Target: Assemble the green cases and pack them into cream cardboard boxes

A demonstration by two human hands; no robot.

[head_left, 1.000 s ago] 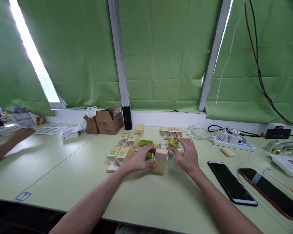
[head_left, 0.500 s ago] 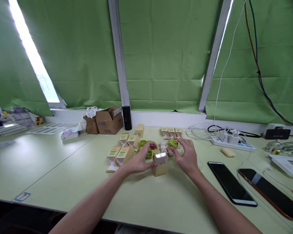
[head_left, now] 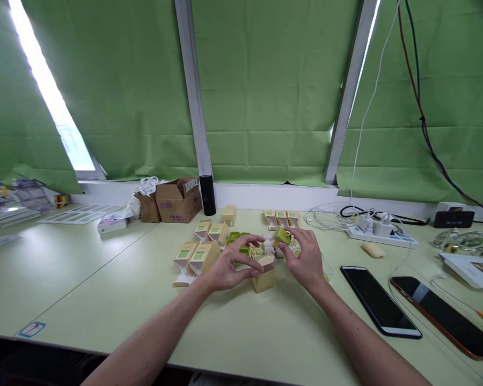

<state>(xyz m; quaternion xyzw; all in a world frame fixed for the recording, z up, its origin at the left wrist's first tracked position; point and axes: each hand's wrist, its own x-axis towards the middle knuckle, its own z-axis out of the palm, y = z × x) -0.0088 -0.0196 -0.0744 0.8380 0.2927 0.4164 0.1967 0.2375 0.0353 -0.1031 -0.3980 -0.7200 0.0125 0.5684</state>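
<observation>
Pale-green table [head_left: 116, 311] fills the lower frame; at its centre, your left hand [head_left: 235, 265] pinches the small tan box [head_left: 264, 276], while your right hand [head_left: 304, 254], just right, grips a green item [head_left: 282, 235] between fingertips.

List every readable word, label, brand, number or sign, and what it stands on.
Nothing is readable.
Purple print and flap label on the cardboard box: blurred.
Green panels on small boxes: no legible print.
Marks on the black device: too small.
Red mark on the blue-framed table sticker: unclear.
</observation>
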